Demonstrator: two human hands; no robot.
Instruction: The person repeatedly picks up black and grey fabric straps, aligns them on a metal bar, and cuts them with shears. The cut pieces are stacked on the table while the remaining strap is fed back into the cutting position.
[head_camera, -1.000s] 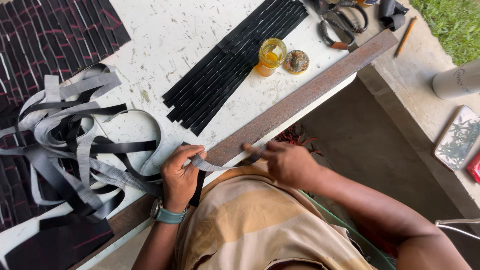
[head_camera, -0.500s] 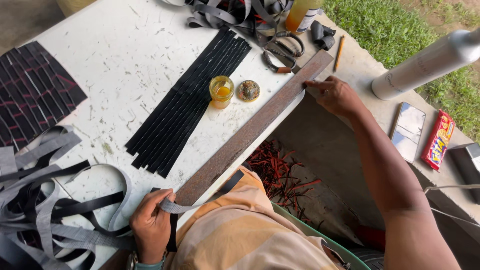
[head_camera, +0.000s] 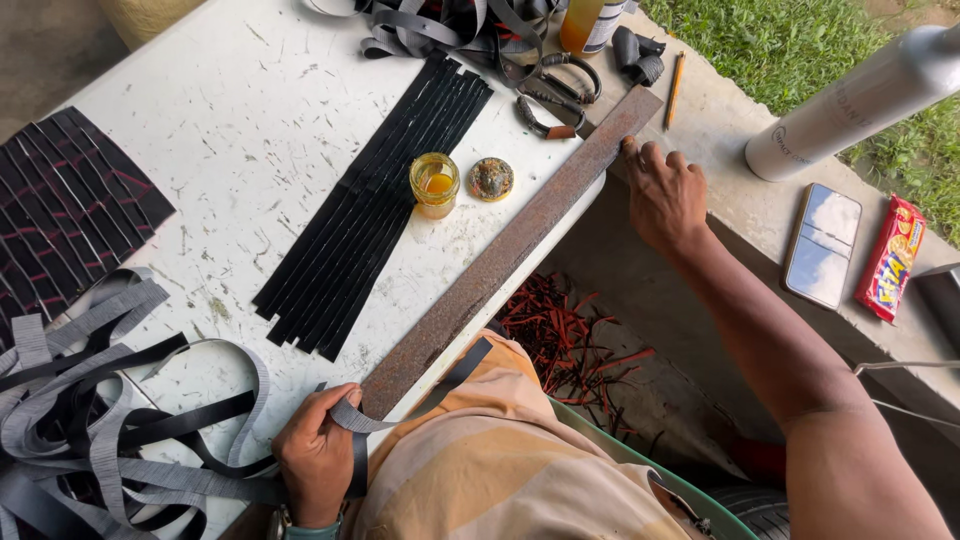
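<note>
- Grey strap (head_camera: 362, 420) is lying over the near end of the rusty metal bar (head_camera: 505, 255), at the white table's (head_camera: 200, 150) edge.
- Left hand (head_camera: 315, 455) is pinching that strap between thumb and fingers, apparently keeping it taut.
- Right hand (head_camera: 662, 195) is pressing spread fingers on the bar's far end, seemingly steadying it.
- Black strips (head_camera: 375, 205) are lying beside a small jar (head_camera: 434, 184).

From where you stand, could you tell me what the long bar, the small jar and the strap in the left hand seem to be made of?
Bar: apparently iron or steel, flat, its surface rough and rusty brown.
Jar: likely clear glass, see-through, with amber liquid inside.
Strap: probably woven synthetic webbing, matte grey, bending limply where the left hand holds it. The right hand rests at the bar's far end.
</note>
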